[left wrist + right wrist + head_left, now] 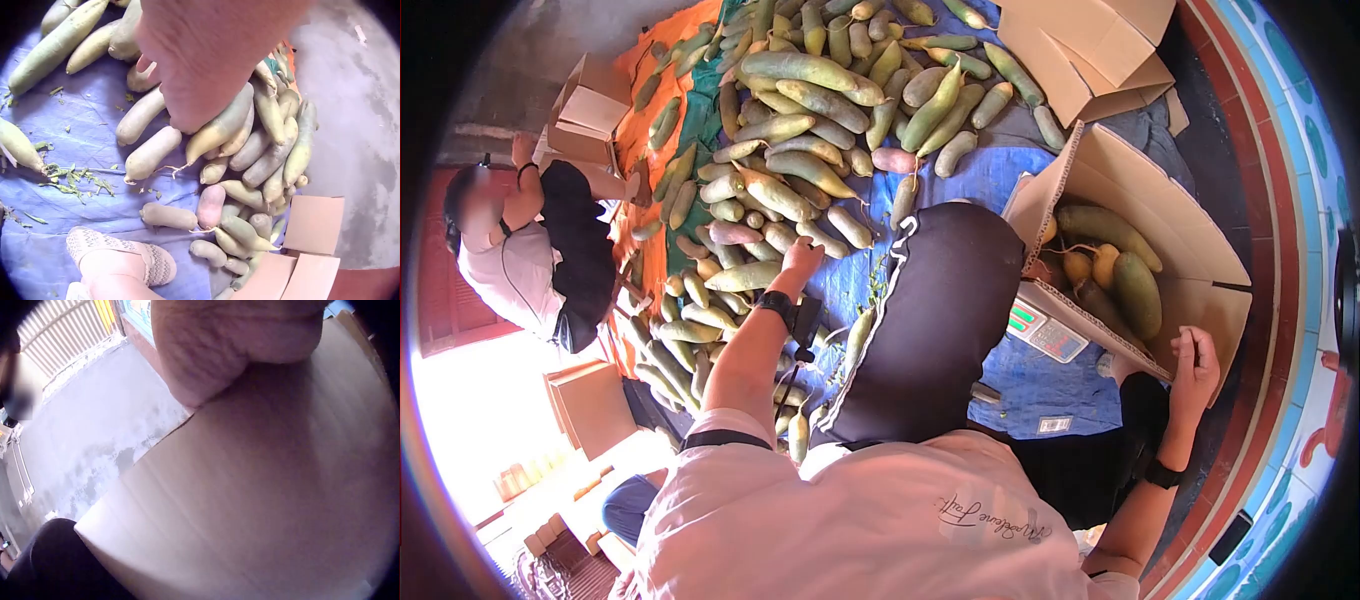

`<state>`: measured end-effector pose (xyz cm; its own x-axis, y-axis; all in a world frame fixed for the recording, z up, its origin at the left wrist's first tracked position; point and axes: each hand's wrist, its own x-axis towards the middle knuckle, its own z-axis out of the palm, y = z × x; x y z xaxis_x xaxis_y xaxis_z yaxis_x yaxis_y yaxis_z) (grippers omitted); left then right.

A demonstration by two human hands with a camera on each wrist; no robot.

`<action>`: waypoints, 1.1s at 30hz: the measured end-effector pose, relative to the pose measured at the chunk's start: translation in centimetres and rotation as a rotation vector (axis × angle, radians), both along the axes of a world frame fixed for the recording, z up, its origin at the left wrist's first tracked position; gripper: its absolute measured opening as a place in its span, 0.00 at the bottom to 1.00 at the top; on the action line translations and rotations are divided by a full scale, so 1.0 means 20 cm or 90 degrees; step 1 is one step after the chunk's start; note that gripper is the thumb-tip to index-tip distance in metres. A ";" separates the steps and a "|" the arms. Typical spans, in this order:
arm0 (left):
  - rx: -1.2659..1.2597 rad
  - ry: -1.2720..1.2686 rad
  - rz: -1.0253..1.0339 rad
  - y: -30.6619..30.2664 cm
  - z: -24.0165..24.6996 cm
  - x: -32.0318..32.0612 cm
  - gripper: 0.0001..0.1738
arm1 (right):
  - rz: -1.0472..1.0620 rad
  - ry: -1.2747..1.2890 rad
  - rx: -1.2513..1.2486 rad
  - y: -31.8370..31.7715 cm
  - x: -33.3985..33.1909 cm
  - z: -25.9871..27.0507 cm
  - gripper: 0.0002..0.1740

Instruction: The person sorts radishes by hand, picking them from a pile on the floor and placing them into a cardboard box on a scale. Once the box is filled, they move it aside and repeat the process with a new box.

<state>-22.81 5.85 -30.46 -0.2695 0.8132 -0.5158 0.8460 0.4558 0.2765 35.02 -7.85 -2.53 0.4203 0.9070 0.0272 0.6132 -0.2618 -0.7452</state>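
In the head view my left hand (803, 260) reaches down into a pile of long green radishes (805, 68), its fingers at a short pale radish (824, 240). The left wrist view has that hand (206, 59) over the radishes, most fingers hidden behind it; whether they grip one, I cannot tell. My right hand (1194, 375) is at the near edge of an open cardboard box (1190, 235), with bent fingers over the rim. Several green radishes (1138, 295) and rounder yellowish ones lie inside the box. The right wrist view shows this hand (231, 353) against the cardboard (244, 481).
A digital scale (1048, 333) stands beneath the box on blue sheeting (990, 180). Another open carton (1090, 50) is at the top right. Someone (515, 250) sits left of the pile near more cartons (590, 110). Leafy scraps (78, 181) lie on the sheeting.
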 end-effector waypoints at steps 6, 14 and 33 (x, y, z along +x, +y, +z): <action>0.080 0.011 0.127 0.07 -0.06 -0.03 0.41 | 0.001 -0.074 0.013 0.01 0.00 -0.02 0.07; 0.021 -0.062 0.212 0.26 -0.11 -0.10 0.50 | -0.016 -0.193 -0.040 0.00 0.01 -0.01 0.09; 0.292 -0.258 0.370 0.35 -0.17 -0.03 0.23 | -0.057 -0.116 -0.053 0.02 -0.01 0.00 0.09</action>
